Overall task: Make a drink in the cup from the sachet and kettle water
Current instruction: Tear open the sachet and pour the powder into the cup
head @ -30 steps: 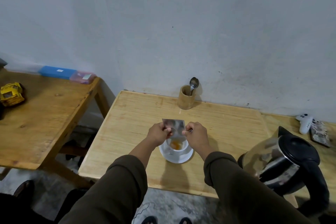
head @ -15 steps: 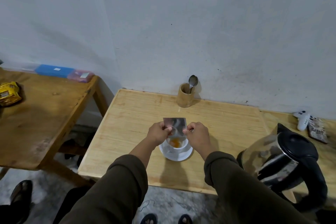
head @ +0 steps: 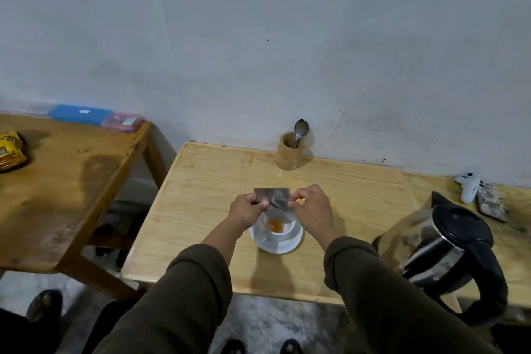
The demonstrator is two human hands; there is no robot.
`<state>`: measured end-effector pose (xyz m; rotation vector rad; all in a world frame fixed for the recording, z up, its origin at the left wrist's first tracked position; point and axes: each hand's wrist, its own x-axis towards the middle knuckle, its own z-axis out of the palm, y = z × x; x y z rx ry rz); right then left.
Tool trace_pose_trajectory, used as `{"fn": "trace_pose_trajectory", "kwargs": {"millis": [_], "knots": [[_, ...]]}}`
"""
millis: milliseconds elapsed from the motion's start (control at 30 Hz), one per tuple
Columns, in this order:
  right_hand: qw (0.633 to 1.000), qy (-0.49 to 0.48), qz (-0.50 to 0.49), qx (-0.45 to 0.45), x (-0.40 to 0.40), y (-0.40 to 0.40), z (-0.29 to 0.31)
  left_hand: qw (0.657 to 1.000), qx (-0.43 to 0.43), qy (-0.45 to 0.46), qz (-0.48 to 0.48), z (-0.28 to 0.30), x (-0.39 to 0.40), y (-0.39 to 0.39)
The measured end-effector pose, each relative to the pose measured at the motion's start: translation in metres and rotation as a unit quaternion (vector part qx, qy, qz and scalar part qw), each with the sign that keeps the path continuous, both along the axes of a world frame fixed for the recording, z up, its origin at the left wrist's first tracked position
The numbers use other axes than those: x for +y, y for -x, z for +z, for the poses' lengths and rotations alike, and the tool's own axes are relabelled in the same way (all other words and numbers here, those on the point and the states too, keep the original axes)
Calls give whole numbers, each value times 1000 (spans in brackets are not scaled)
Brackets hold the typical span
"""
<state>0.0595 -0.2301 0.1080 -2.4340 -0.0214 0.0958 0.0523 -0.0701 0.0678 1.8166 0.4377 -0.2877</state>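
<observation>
A white cup (head: 280,234) stands on a white saucer (head: 290,246) in the middle of the light wooden table (head: 201,198). Orange powder lies in the bottom of the cup. Just above the cup I hold a silvery sachet (head: 273,197), tilted with its lower corner over the rim. My left hand (head: 247,210) pinches its left edge and my right hand (head: 311,210) pinches its right edge. A glass kettle (head: 442,241) with a black lid and handle stands at the table's right, near the front edge.
A bamboo holder (head: 288,155) with a spoon (head: 300,129) stands at the back by the wall. A white controller (head: 468,185) and a dark phone-like item (head: 490,201) lie far right. A darker table (head: 66,181) at left carries a blue box (head: 80,114) and a yellow packet (head: 10,149).
Both hands stay on the sachet over the cup; the sachet has tipped slightly, its lower corner now nearer the cup. The camera view has shifted a little.
</observation>
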Motion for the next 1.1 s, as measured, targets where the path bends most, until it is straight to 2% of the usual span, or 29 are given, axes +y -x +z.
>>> {"fn": "trace_pose_trajectory", "kwargs": {"millis": [100, 233, 400, 533, 600, 700, 767, 833, 933, 1000, 1100], "knots": [[1000, 14, 8, -24, 2, 1, 3, 999, 11, 52, 14, -1, 3, -1], [998, 17, 23, -49, 5, 3, 7, 974, 36, 201, 94, 7, 8, 0], [985, 80, 119, -99, 10, 8, 16, 945, 90, 299, 102, 16, 30, 5], [974, 120, 173, -86, 23, 10, 18, 948, 70, 301, 79, 16, 51, 12], [983, 71, 157, -55, 36, 11, 13, 950, 43, 297, 88, 12, 61, 16], [994, -56, 92, 30, 60, 19, 7, 958, 17, 261, 121, 2, 73, 22], [989, -91, 68, 93, 79, 25, -3, 970, 1, 195, 142, -8, 80, 27], [984, -63, 74, 152, 97, 31, -12, 983, -4, 98, 155, -20, 87, 35], [973, 51, 123, 187, 118, 38, -31, 992, -2, -32, 122, -38, 95, 49], [957, 104, 154, 221, 129, 43, -45, 992, -7, -97, 77, -48, 100, 55], [945, 117, 144, 271, 138, 48, -62, 987, 16, -158, 13, -61, 103, 59]]}}
